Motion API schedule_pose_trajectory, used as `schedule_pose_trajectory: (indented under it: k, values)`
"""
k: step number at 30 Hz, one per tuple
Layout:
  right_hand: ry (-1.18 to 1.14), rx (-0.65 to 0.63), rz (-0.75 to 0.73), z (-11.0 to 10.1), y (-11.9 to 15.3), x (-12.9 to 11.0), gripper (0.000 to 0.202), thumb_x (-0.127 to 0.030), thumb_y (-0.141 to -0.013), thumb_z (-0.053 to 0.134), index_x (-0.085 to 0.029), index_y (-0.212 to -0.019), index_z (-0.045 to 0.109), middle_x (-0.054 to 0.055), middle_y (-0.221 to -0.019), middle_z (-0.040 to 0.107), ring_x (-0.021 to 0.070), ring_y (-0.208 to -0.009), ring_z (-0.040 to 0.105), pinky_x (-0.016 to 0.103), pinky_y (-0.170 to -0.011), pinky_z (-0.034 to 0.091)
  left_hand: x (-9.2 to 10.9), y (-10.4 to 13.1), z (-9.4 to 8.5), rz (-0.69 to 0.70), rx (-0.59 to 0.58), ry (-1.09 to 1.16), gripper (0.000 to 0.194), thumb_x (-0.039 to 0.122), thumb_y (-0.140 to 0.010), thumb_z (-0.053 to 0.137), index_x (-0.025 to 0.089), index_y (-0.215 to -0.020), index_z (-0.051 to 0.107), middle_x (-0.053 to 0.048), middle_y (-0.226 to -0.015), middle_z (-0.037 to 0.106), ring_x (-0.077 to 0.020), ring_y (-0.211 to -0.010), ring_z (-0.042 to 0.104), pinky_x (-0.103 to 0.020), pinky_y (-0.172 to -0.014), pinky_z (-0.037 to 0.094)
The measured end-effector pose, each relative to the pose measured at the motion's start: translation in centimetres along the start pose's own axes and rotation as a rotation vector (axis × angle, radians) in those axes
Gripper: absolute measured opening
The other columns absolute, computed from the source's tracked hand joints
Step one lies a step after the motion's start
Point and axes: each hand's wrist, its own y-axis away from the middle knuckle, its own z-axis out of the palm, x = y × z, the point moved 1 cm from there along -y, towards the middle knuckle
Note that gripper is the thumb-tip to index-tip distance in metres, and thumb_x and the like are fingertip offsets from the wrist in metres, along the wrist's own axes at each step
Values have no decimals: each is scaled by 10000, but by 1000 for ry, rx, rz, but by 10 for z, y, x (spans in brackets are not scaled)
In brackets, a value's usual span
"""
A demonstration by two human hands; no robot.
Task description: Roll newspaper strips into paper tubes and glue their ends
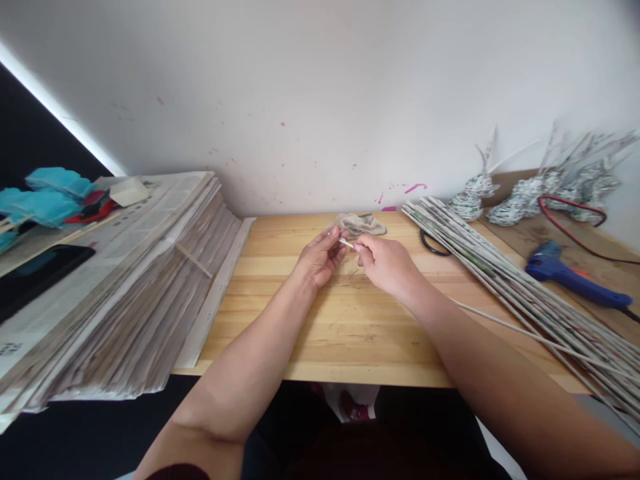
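Between my two hands, above the middle of the wooden table (280,300), is a thin white rolled-paper stick (346,243). My left hand (321,259) pinches its left end between thumb and fingers. The fingers of my right hand (384,261) are closed round its other end. A longer pale stick (493,317) comes out from beneath my right forearm; whether it is the same stick, I cannot tell. A crumpled grey-beige cloth (361,225) lies just behind my hands.
Stacked newspapers (165,287) fill the left, bearing a phone (45,270), blue packets (55,190) and a white block (129,192). At right lie a bundle of paper sticks (505,287), a black-handled tool (435,245), a blue glue gun (575,277) and woven paper figures (523,197).
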Motion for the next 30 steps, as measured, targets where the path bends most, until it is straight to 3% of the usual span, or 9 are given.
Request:
schedule_pose_trajectory:
  k: [12,18,30]
  values:
    - [-44,-18,34,-4,-3,0,227,-246,-949,462,-197,-886,675,50,-799,729,173,-665,621,271,-604,361,-1,0,0,29,-37,26,34,130,-848,692,132,-822,669,-47,-867,740,-95,-761,695,-161,-676,554]
    - [-163,87,-2,-1,-2,-1,190,-275,-894,572,-193,-984,717,47,-824,746,162,-649,636,273,-630,416,-2,2,1,25,10,-21,84,170,-819,733,160,-825,649,-4,-807,726,-64,-635,634,-148,-552,465]
    - [-327,203,22,-1,-2,-2,138,-241,-837,639,-211,-900,758,16,-813,769,146,-618,664,268,-628,481,-11,2,1,50,-96,-13,150,227,-776,780,178,-869,674,11,-858,723,-68,-697,646,-153,-568,462]
